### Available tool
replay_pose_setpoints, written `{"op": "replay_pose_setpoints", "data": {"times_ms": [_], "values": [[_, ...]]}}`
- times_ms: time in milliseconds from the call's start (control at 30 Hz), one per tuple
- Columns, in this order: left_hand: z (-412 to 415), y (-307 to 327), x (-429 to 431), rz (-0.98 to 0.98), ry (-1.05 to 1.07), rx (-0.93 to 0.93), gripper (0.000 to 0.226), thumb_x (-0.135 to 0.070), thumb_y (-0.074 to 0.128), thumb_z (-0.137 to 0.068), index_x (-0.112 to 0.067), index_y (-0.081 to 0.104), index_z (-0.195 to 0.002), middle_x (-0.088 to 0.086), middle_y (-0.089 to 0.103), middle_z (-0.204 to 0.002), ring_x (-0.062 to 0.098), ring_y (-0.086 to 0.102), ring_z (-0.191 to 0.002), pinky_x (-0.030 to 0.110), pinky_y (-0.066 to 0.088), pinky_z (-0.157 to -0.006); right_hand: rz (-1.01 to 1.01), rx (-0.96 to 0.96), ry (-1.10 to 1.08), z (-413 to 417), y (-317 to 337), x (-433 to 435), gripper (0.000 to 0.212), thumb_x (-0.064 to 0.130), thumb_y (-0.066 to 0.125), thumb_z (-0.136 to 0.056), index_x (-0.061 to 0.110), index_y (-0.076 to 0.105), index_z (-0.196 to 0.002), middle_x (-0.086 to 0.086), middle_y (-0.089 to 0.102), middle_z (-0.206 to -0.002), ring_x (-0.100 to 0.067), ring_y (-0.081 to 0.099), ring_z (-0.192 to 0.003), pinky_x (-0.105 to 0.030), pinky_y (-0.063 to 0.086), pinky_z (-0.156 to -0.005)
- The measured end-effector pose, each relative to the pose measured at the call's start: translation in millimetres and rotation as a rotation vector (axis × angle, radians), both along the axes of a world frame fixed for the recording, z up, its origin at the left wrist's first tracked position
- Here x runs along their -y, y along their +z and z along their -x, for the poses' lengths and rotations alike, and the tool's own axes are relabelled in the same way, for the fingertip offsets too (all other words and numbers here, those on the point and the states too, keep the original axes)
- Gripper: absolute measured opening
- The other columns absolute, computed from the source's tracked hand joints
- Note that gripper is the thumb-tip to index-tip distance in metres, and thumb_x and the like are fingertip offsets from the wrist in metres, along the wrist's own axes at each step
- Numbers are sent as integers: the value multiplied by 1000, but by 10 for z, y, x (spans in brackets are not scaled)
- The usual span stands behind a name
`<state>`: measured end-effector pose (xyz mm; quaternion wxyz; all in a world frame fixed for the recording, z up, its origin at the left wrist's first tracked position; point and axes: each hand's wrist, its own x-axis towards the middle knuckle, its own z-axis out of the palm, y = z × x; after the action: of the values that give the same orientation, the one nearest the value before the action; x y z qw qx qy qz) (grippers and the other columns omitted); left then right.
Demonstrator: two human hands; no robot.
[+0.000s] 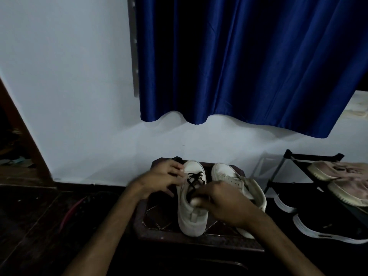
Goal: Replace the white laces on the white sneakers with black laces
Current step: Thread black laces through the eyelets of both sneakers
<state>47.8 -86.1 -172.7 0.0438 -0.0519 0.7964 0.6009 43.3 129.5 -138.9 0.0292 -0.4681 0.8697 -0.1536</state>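
Head view shows me two white sneakers side by side on a dark stool (157, 224) against the wall. My left hand (161, 179) lies spread against the left side of the left sneaker (191, 218), fingertips touching its toe end. My right hand (227, 206) curls over that shoe's opening and pinches the near end of the black lace (196, 177), which crosses the upper eyelets; blur hides the exact grip. Just beside it stands the right sneaker (225, 172), its tongue flopped open. A shoe rack (278, 172) sits to the right.
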Motion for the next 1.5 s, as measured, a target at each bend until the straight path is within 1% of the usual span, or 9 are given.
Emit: {"op": "replay_pose_setpoints", "data": {"times_ms": [200,333,433,533,833,1067,1267,1367,1500], "values": [[497,-524,343,688,111,-197,62,6,51,-86,-13,41,-144,7,38,-152,27,38,-137,35,31,-114,95,-41,-29,-285,-460,54,19,46,42,-94,27,43,-90,-4,58,-97,-21,47,-98,-34,37,-81],[715,-721,281,958,-3,-186,72,-13,54,-94,-25,18,-155,-5,6,-164,25,17,-146,35,16,-120,77,-30,-23,-208,-562,76,16,50,31,-88,39,22,-80,0,61,-93,-20,46,-100,-38,37,-85],[857,-755,241,1052,3,-251,58,-24,51,-96,-28,33,-151,-4,28,-159,25,36,-138,31,26,-112,102,-55,-24,-174,-629,106,28,45,39,-88,41,14,-77,0,62,-90,-23,49,-99,-36,35,-80],[897,-730,204,1001,80,-338,35,-28,52,-89,-21,67,-121,4,64,-124,26,59,-113,29,41,-93,98,-45,-35,-159,-655,117,37,40,47,-89,41,12,-77,-1,62,-91,-24,50,-99,-38,36,-82],[718,-608,486,368,665,-368,16,-7,77,-79,-6,76,-95,11,75,-83,27,71,-75,36,57,-78,73,28,-38,-96,-587,215,21,31,52,-93,33,33,-85,-4,60,-101,-24,45,-108,-42,35,-93],[433,11,160,61,493,-471,14,1,71,-84,-8,73,-94,4,72,-79,16,68,-58,24,57,-60,26,-28,-61,-59,-565,823,24,31,54,-94,10,51,-104,-15,60,-114,-33,43,-116,-45,35,-96],[357,-43,-139,79,319,-443,25,-9,74,-83,-33,73,-85,-3,74,-74,13,66,-60,34,57,-66,314,-178,-308,135,-239,216,32,42,39,-89,22,57,-104,0,58,-105,-23,52,-98,-42,45,-83],[335,-102,-181,203,268,-442,24,-25,75,-80,-48,71,-83,-18,73,-80,7,70,-78,35,57,-80,139,-220,-639,503,-114,-468,39,44,39,-92,18,61,-112,-3,60,-116,-27,53,-110,-39,44,-91],[291,-148,-243,338,232,-504,15,-24,75,-80,-32,74,-93,-17,73,-89,3,68,-87,39,56,-85,-122,157,-739,484,-148,-730,41,22,43,-96,18,44,-137,-17,63,-118,-35,60,-107,-36,46,-85]]}}
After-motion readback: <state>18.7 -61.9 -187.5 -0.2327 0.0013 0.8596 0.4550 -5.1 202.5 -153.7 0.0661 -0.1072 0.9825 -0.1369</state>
